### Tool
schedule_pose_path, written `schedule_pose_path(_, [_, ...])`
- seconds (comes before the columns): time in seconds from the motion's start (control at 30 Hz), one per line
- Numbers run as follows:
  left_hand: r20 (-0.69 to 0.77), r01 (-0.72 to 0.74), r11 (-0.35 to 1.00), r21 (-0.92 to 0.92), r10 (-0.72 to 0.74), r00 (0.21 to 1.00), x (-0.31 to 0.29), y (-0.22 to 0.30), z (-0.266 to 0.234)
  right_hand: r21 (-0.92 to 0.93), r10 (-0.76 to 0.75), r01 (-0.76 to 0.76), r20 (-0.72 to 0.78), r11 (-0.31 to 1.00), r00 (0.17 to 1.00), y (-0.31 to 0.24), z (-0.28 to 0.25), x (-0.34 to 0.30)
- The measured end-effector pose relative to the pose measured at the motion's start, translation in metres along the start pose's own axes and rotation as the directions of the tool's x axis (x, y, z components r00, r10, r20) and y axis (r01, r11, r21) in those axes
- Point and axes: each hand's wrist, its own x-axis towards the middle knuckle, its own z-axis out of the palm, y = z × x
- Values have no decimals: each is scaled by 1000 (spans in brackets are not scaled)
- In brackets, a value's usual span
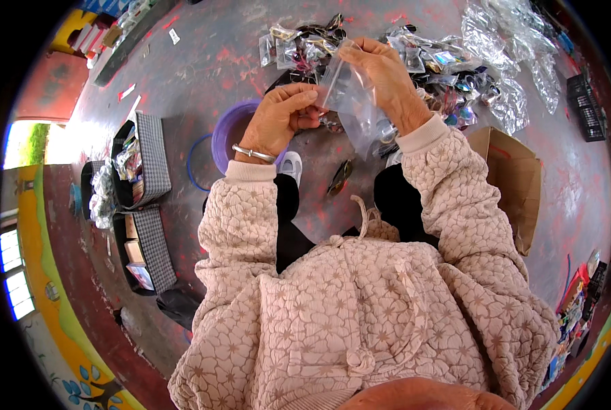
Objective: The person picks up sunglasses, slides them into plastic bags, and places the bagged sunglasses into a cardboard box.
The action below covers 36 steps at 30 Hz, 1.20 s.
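Above the floor in front of me, a clear plastic bag (355,102) hangs from my right hand (385,76), whose thumb and fingers pinch its top corner. My left hand (283,117), with a silver bangle at the wrist, is closed at the bag's left edge, fingertips pressed together. Whatever else those fingertips hold is too small to make out. Beyond both hands lies a heap of small items in clear packets (304,49), some looking like glasses. A dark pair of what seems to be sunglasses (340,178) lies on the floor between my feet.
Beside my left hand stands a purple bucket (225,140). Two checked fabric boxes (156,160) with packets inside stand farther left. An open cardboard box (517,184) is at my right. Crumpled clear plastic (490,37) and a black crate (584,106) lie at the far right.
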Motion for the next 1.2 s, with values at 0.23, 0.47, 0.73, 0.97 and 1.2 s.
schedule_pose_path(0.23, [-101,-88,989,119,100,990,-5,4,26,-39,-81,87,145,995,986,4,0,0])
schedule_pose_path(0.47, [-202,-220,843,491,355,913,4,-1,23,-135,-40,58,132,989,990,0,2,-3])
schedule_pose_path(0.73, [-283,-310,594,743,698,658,4,-1,30,-703,-469,374,65,605,881,-3,5,-5])
schedule_pose_path(0.97, [-5,-350,214,912,859,511,5,-5,32,-228,106,-68,158,971,982,-1,21,-20])
schedule_pose_path(1.2, [20,-341,174,924,868,496,4,-4,37,-109,122,-102,203,989,971,-1,16,-16])
